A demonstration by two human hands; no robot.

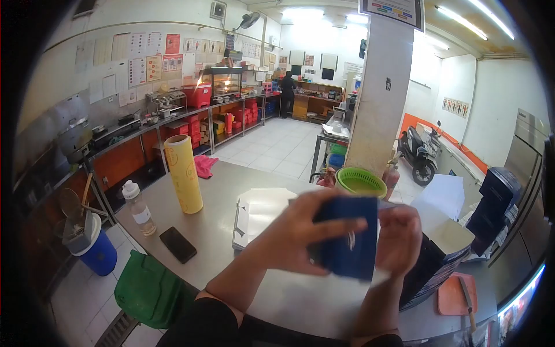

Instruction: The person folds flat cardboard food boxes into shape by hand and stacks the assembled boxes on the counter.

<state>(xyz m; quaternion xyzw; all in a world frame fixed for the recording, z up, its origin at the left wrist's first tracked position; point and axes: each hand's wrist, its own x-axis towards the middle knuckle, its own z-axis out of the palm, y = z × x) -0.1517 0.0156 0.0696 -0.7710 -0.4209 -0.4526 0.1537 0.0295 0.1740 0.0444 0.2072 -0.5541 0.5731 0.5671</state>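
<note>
A dark blue cardboard box [352, 254] is up in front of me above the steel table, slightly blurred. My left hand [300, 228] grips it from the left, its fingers spread across the blue face and the thumb lower down. At the box's right edge is my right hand [400, 240], with curled fingers closed on that side; part of their contact is hidden. Behind my left forearm, pale open cardboard boxes [260, 211] lie on the table. A stack of dark blue flat cartons [425, 274] stands to the right of my right hand.
On the table's left are a yellow cling-film roll [184, 176], a clear bottle [139, 211] and a black phone [178, 244]. A green bin [147, 286] stands below. At right lies an orange tray [454, 295] with a knife [466, 298]. A green basket [361, 180] sits beyond the table.
</note>
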